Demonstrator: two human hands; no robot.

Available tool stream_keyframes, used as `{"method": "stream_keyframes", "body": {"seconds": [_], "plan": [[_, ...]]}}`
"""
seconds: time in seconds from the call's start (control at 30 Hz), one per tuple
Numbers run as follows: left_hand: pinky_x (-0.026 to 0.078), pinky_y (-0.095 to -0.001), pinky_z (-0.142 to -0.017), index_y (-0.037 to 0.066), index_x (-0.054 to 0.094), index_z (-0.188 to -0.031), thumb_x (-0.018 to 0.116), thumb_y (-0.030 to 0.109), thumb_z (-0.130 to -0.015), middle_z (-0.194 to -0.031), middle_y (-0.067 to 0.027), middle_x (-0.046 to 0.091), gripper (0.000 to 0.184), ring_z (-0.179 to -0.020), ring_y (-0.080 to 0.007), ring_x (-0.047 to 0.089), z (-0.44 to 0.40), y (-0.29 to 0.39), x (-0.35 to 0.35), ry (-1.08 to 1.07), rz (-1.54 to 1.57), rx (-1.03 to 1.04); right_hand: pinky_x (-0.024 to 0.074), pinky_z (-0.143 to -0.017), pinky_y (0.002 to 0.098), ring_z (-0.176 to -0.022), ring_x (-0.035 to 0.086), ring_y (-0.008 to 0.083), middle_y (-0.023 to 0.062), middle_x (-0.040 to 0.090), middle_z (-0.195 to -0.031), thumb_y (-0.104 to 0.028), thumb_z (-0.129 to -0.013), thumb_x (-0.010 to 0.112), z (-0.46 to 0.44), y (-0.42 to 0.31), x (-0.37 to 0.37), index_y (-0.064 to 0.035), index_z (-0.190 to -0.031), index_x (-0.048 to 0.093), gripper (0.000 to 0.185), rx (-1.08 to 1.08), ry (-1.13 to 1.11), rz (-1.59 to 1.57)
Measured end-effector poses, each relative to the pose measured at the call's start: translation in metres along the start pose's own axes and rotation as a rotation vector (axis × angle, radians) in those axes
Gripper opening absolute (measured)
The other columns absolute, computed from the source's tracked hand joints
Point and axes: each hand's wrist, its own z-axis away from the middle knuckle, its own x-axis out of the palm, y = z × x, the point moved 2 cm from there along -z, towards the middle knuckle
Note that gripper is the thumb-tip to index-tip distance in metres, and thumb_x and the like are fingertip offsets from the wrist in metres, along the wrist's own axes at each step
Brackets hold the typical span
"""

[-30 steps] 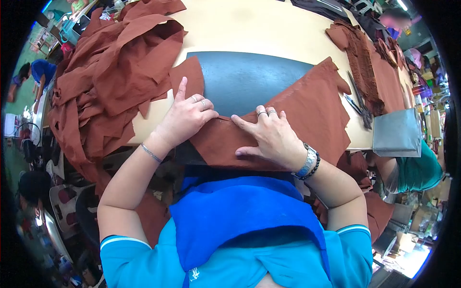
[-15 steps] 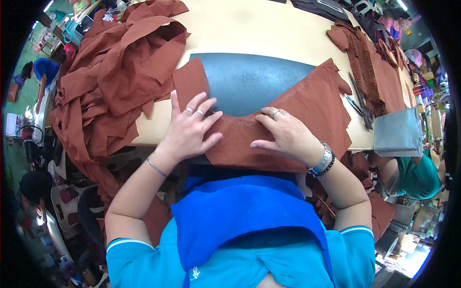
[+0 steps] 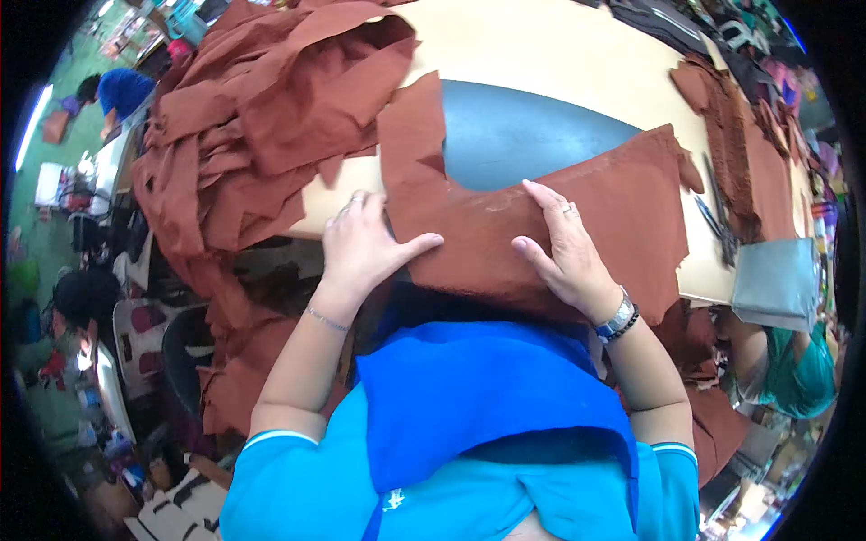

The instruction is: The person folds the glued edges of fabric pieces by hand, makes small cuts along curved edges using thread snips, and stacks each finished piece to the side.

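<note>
A reddish-brown piece of leather (image 3: 487, 243), with a curved inner edge, lies over a dark smooth board (image 3: 532, 135) and hangs past the table's near edge. My left hand (image 3: 363, 242) is at the leather's left border, its thumb reaching over the surface and the other fingers slightly bent along the side. On the right part of the leather rests my right hand (image 3: 570, 254), fingers stretched out and thumb apart. Neither hand grips anything. The board's lower part is hidden under the leather.
A big heap of brown leather (image 3: 289, 99) covers the table's left side. To the right are dark-handled scissors (image 3: 719, 225), a grey block (image 3: 774, 281) and more leather strips (image 3: 726, 135). Co-workers sit at both sides, one in a blue top (image 3: 124, 90).
The view has shifted, so the table appears tilted and further right. My left hand has moved off the leather's curved edge to its left side. My right-hand fingers have straightened and turned upward.
</note>
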Motion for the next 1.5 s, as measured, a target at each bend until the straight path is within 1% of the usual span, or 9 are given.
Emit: {"method": "stream_keyframes", "body": {"seconds": [0.2,0.37,0.57,0.7,0.87,1.1,1.2,1.3,1.5], "plan": [[0.042,-0.0335,-0.105,-0.002,0.058,-0.13,0.059,0.024,-0.102,-0.132,-0.0064,0.059,0.037,-0.119,-0.0143,0.055,-0.014,-0.089,0.03,0.11,1.233,-0.115,0.0326,-0.117,0.0393,-0.138,0.045,0.03,0.0195,0.049,-0.146,-0.018,-0.096,0.065,-0.025,-0.01,-0.007,-0.0014,-0.147,0.043,0.058,0.082,-0.058,-0.337],[0.051,-0.0379,-0.099,0.002,0.065,-0.121,0.052,0.025,-0.104,-0.121,-0.0104,0.07,0.032,-0.109,-0.0216,0.067,0.045,-0.19,-0.105,0.304,1.903,-0.197,0.0344,-0.115,0.0375,-0.135,0.049,0.0266,0.016,0.055,-0.141,-0.022,-0.101,0.058,-0.048,0.041,-0.022,-0.0029,-0.142,0.051,0.046,0.081,0.104,-0.158],[0.048,-0.0508,-0.105,-0.003,0.061,-0.127,0.046,0.023,-0.1,-0.13,-0.02,0.064,0.041,-0.119,-0.0355,0.062,0.211,-0.313,-0.243,1.432,1.271,-0.682,0.0372,-0.113,0.0373,-0.133,0.051,0.025,0.0146,0.057,-0.139,-0.025,-0.105,0.054,-0.043,0.108,-0.014,-0.0037,-0.142,0.052,0.043,0.086,0.121,-0.019],[0.05,-0.0467,-0.099,0.0,0.066,-0.112,0.047,0.02,-0.095,-0.119,-0.0171,0.068,0.033,-0.112,-0.0332,0.065,0.397,-0.459,-0.321,1.703,0.935,-0.679,0.0359,-0.115,0.0375,-0.136,0.048,0.0246,0.0134,0.055,-0.143,-0.023,-0.104,0.055,-0.044,0.097,-0.014,-0.0045,-0.143,0.051,0.043,0.095,0.046,0.122],[0.053,-0.0491,-0.088,-0.005,0.059,-0.108,0.048,0.029,-0.101,-0.109,-0.0194,0.068,0.037,-0.1,-0.033,0.067,0.399,-0.353,-0.349,2.147,0.235,-0.767,0.0372,-0.113,0.0372,-0.133,0.051,0.025,0.0134,0.057,-0.14,-0.022,-0.103,0.056,-0.044,0.1,-0.015,-0.004,-0.141,0.053,0.042,0.066,0.049,0.138],[0.048,-0.0545,-0.087,0.001,0.056,-0.112,0.044,0.033,-0.103,-0.1,-0.036,0.064,0.035,-0.097,-0.0511,0.062,0.287,-0.356,-0.204,0.68,-0.811,-0.764,0.039,-0.112,0.0369,-0.129,0.053,0.0255,0.0138,0.058,-0.136,-0.016,-0.1,0.06,-0.043,0.094,-0.012,-0.0026,-0.135,0.057,0.038,0.018,0.101,0.132],[0.053,-0.0533,-0.082,-0.001,0.051,-0.124,0.052,0.045,-0.098,-0.099,-0.0328,0.067,0.053,-0.093,-0.0478,0.066,0.225,-0.294,-0.066,0.145,-0.277,-1.051,0.039,-0.112,0.0389,-0.131,0.052,0.0285,0.0149,0.058,-0.137,-0.015,-0.098,0.062,-0.043,0.085,-0.014,-0.0032,-0.133,0.057,0.038,0.014,0.099,0.164],[0.024,-0.0509,-0.121,0.008,0.007,-0.162,0.068,0.087,-0.061,-0.165,-0.0277,0.0,0.142,-0.152,-0.0461,0.012,0.254,-0.304,0.111,-0.221,0.123,-1.181,0.0414,-0.11,0.0413,-0.129,0.053,0.0313,0.0159,0.059,-0.134,-0.016,-0.094,0.067,-0.043,0.079,-0.014,-0.0044,-0.13,0.059,0.038,-0.026,0.137,0.136],[0.052,-0.0523,-0.089,0.004,0.056,-0.116,0.053,0.025,-0.098,-0.121,-0.0214,0.059,0.028,-0.108,-0.0416,0.061,0.242,-0.28,0.133,0.21,-0.183,-0.941,0.0435,-0.108,0.0411,-0.126,0.054,0.0327,0.0158,0.061,-0.13,-0.018,-0.092,0.07,-0.043,0.072,-0.017,-0.0051,-0.125,0.061,0.037,-0.015,0.156,0.124]]}}
